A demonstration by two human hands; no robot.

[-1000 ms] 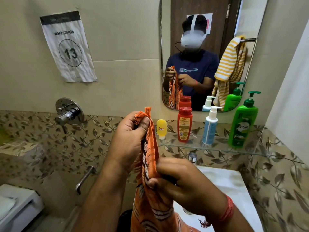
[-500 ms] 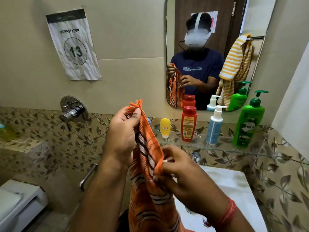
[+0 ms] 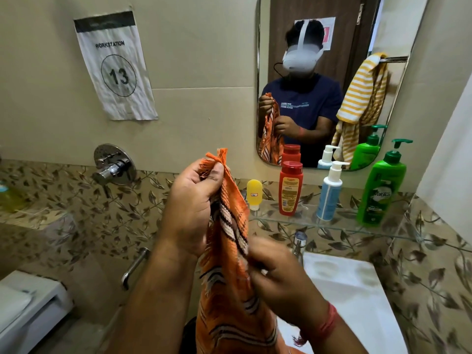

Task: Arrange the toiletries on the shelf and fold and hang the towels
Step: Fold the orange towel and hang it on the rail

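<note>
The left hand [image 3: 190, 200], at the centre of the frame, pinches the fringed top corner of an orange striped towel [image 3: 229, 264] between thumb and curled fingers, holding it up in front of the wall. The right hand [image 3: 278, 279], lower and right of centre and blurred, has its fingers curled round the towel's edge further down; the cloth hangs between the two hands and runs out of the bottom of the frame. On the glass shelf [image 3: 332, 226] at middle right stand, from left to right, a small yellow bottle [image 3: 254, 194], a red bottle [image 3: 290, 188], a white pump bottle [image 3: 330, 191] and a green pump bottle [image 3: 381, 185], each apart from its neighbour. In the mirror [image 3: 357, 34] at upper right a yellow striped towel [image 3: 360, 98] hangs over a rail
</note>
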